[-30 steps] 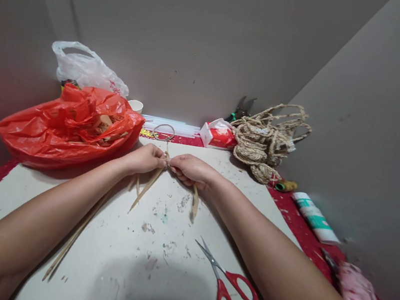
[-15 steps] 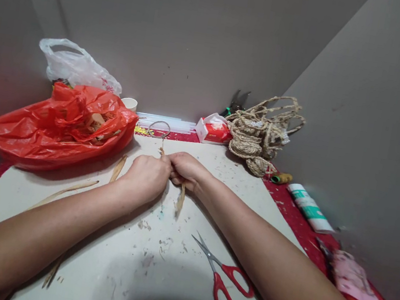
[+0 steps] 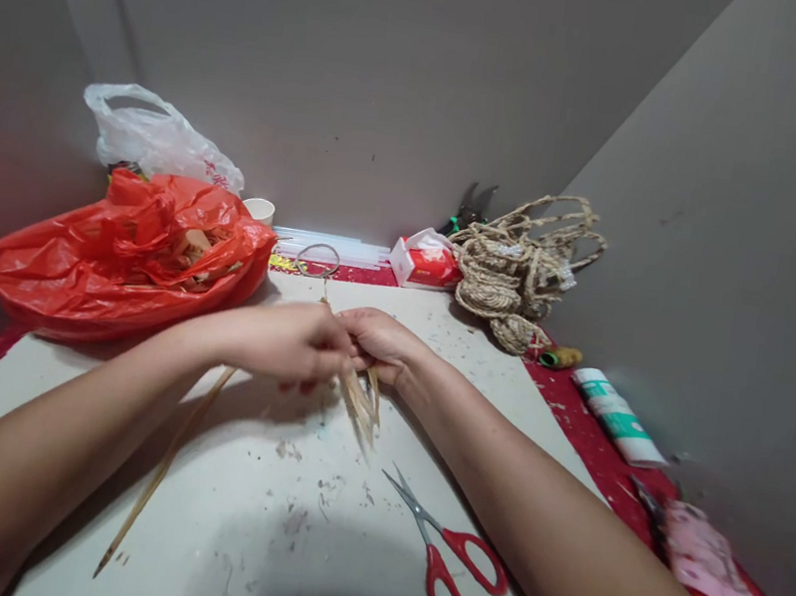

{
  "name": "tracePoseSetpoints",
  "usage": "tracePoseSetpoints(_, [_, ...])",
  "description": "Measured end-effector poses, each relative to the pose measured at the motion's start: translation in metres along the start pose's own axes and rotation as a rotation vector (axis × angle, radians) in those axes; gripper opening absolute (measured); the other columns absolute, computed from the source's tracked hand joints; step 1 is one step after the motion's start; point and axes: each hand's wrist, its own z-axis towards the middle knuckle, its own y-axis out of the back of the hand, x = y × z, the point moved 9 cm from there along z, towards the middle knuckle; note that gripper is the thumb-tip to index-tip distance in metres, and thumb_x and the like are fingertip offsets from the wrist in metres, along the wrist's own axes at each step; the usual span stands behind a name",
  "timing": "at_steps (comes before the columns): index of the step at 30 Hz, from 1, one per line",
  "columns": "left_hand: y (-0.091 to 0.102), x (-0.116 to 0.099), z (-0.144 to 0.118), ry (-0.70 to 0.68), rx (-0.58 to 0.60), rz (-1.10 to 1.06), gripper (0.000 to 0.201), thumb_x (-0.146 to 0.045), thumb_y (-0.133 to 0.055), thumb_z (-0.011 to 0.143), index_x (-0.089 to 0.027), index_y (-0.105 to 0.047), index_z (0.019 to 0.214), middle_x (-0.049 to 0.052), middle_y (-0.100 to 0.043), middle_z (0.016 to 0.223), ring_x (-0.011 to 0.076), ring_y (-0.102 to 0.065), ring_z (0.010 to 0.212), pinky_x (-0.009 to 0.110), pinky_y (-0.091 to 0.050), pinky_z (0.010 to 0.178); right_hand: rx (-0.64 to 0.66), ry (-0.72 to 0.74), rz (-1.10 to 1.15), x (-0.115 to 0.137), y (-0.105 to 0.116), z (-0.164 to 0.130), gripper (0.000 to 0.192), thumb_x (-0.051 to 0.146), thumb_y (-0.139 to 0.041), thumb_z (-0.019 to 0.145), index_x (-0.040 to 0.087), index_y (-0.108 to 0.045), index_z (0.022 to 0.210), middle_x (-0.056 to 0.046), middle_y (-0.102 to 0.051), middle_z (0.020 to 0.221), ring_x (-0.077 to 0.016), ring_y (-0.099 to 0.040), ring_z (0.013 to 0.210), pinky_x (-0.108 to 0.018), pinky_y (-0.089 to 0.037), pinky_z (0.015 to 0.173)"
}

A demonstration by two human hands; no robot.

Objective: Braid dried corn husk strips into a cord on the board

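Centrally, left hand (image 3: 285, 341) and right hand (image 3: 380, 341) are meeting over the worktop (image 3: 241, 525), both closing on a bundle of dried leaf strips (image 3: 360, 403) whose ends are fanning down toward the surface. One long strip (image 3: 164, 467) is trailing under the left forearm. Red-handled scissors (image 3: 446, 568) are lying near the right forearm; a red plastic bag (image 3: 117, 259) is sitting far left.
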Motion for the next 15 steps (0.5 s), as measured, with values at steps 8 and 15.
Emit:
tracePoseSetpoints(8, [0.056, 0.086, 0.019, 0.147, -0.547, -0.469, 0.023, -0.026, -0.071, 0.068, -0.012, -0.055, 0.060, 0.002, -0.061, 0.056, 0.0065, -0.048, 0.041, 0.019, -0.037, 0.044, 0.015, -0.034, 0.072, -0.001, 0.001, 0.000, 0.020, 0.014, -0.047, 0.086, 0.012, -0.052, 0.066, 0.011, -0.025, 0.043, -0.0010, -0.015, 0.032, -0.011, -0.013, 0.030])
tracePoseSetpoints(15, [0.042, 0.087, 0.021, 0.218, -0.695, -0.407, 0.040, -0.032, -0.059, 0.082, -0.016, -0.040, 0.050, -0.007, -0.039, 0.036, 0.0032, -0.032, 0.031, 0.016, -0.025, 0.037, 0.049, -0.024, 0.088, -0.001, 0.000, 0.002, 0.019, 0.015, -0.051, 0.084, 0.012, -0.052, 0.065, 0.011, -0.024, 0.043, -0.0010, -0.013, 0.033, -0.010, -0.013, 0.030])
